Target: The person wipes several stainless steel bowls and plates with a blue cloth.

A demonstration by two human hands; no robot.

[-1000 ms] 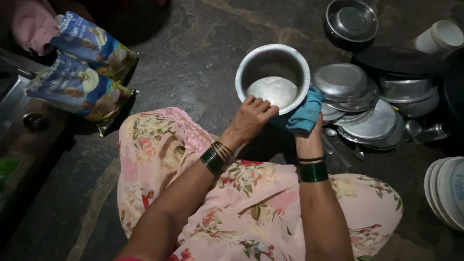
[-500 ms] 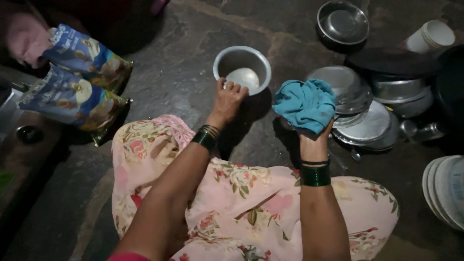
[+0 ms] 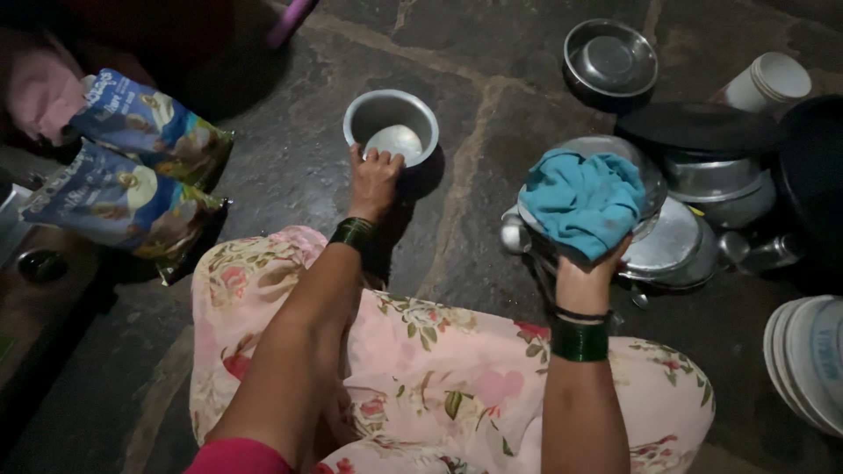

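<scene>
Since half a second ago: small steel bowl (image 3: pixel 391 127) set farther out on the stone floor (image 3: pixel 474 202), blue cloth (image 3: pixel 584 200) raised higher over the dish pile.

Far left: two printed blue packets (image 3: pixel 132 175), leaning one over the other by a low ledge. Centre left: left hand (image 3: pixel 373 180) stretched forward, fingers curled over the near rim of the small steel bowl, gripping it; bowl upright on the floor, pale inside. Green bangles (image 3: pixel 354 233) at that wrist. Near: floral pink dress (image 3: pixel 439 377) over bent knees. Right of centre: right hand (image 3: pixel 587 279) closed on the lower edge of the blue cloth, held bunched above stacked steel plates (image 3: pixel 676 241). Far right: steel pan (image 3: pixel 610 60), white cup (image 3: pixel 768 83), black pan lid (image 3: pixel 698 127), white plates (image 3: pixel 808 360) at the edge.
</scene>
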